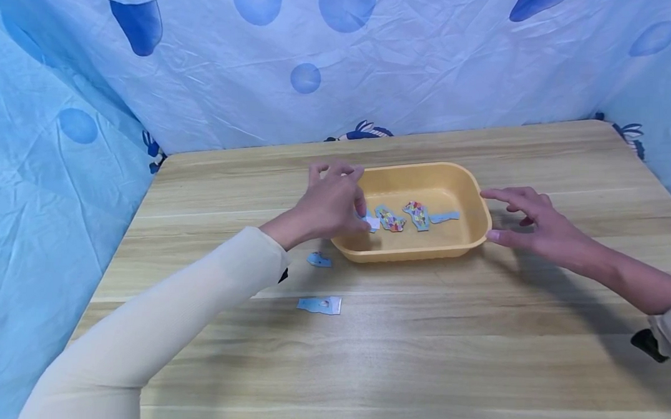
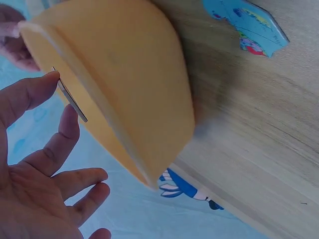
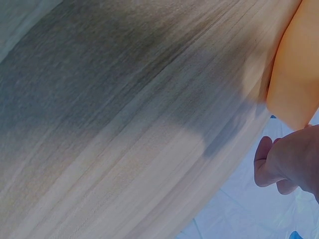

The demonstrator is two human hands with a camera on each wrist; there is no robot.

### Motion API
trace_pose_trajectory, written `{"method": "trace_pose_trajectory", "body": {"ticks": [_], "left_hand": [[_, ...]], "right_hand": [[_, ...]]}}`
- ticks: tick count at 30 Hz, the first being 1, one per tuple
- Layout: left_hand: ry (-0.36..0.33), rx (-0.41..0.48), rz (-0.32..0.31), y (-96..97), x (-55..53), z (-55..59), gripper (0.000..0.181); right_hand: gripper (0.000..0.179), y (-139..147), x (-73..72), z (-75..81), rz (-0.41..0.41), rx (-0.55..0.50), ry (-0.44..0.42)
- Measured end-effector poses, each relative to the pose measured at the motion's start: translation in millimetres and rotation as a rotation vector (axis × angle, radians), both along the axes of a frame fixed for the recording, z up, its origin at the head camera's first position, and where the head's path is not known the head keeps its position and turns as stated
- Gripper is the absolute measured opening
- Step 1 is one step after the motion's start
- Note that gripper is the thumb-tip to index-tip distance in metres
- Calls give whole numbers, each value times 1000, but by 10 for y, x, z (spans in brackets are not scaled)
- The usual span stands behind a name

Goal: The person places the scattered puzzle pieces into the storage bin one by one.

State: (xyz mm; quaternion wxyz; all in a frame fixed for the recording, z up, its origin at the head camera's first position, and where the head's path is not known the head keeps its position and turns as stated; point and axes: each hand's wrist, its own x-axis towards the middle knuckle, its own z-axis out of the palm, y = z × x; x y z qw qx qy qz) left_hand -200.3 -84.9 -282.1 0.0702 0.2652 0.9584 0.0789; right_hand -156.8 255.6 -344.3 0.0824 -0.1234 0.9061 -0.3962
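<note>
A yellow-orange plastic tray (image 1: 423, 252) stands on the wooden table. Over its left end, my left hand (image 1: 331, 204) pinches a thin flat puzzle piece (image 2: 71, 98) between thumb and index finger, the other fingers spread. Inside the tray lie two multicoloured puzzle pieces (image 1: 417, 215) and a narrow light-blue piece (image 1: 444, 217). My right hand (image 1: 532, 221) is at the tray's right end, with index fingertip and thumb right at the rim, set apart from each other. The palm side of that hand is hidden in the right wrist view.
Left of the tray's front corner lies a small blue puzzle piece (image 1: 319, 259). Nearer the front is a longer light-blue piece (image 1: 320, 305). A blue patterned cloth (image 1: 218, 73) hangs behind the wooden table (image 1: 396, 368) and along its sides.
</note>
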Motion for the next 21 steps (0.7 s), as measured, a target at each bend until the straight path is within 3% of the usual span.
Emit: {"method": "trace_pose_trajectory", "body": {"ticks": [8, 21], "left_hand": [[-14, -91, -51, 94, -17, -89, 24], [-54, -194, -69, 135, -11, -205, 30]], "right_hand": [[67, -12, -5, -2, -6, 0, 12], [67, 1, -6, -10, -7, 2, 7]]}}
